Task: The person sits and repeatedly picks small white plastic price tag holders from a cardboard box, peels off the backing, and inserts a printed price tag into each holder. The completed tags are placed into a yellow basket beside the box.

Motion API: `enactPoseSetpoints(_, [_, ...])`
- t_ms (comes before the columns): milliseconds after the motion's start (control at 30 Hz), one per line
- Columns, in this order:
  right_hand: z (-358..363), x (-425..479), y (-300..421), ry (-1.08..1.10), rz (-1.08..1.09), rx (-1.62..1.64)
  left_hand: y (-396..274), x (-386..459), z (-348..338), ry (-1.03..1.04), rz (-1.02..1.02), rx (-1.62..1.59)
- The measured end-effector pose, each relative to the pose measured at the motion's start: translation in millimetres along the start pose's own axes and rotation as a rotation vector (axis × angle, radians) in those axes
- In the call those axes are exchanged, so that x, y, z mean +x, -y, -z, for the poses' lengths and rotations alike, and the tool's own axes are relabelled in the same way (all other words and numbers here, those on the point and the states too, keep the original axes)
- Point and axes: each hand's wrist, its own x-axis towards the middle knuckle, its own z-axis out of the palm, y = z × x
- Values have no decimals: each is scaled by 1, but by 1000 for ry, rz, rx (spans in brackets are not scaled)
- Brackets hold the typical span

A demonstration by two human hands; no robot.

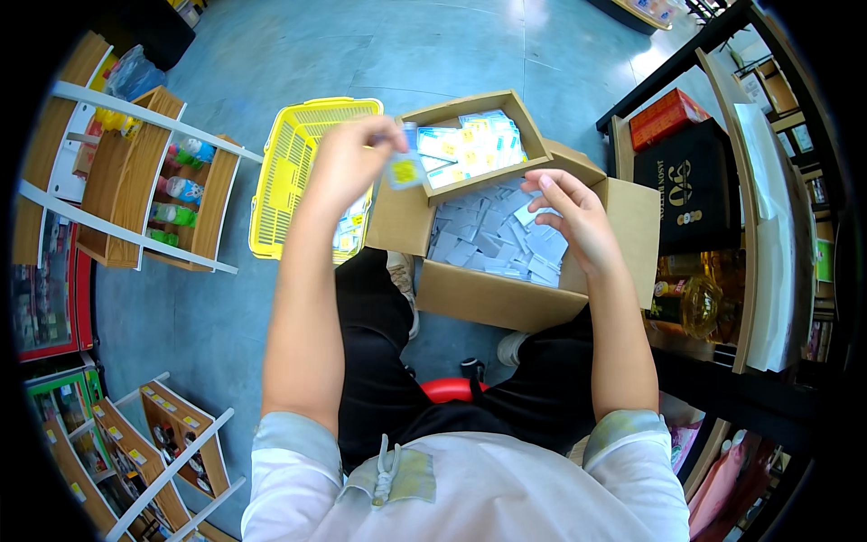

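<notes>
My left hand is raised over the right side of a yellow plastic basket, pinching a small clear plastic sleeve with a yellow and green print, blurred. Similar printed tags lie in the basket. To the right, a shallow cardboard box filled with blue, white and yellow printed tags rests on a larger open cardboard carton. Many pale plastic sleeves lie loose in that carton. My right hand hovers over the carton's right part, fingers apart and bent, with nothing seen in it.
Wooden display shelves with bottles stand at the left, more shelves below them. On the right, a dark-framed shelf holds a red box, a black box and oil bottles. A red seat shows between the legs.
</notes>
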Motion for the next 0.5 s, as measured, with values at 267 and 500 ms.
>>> enactPoseSetpoints(267, [10, -6, -20, 60, -79, -135, 137, 8, 15, 148, 474, 581])
enactPoseSetpoints(500, [11, -10, -18, 90, -96, -112, 198, 2, -16, 420, 885, 448])
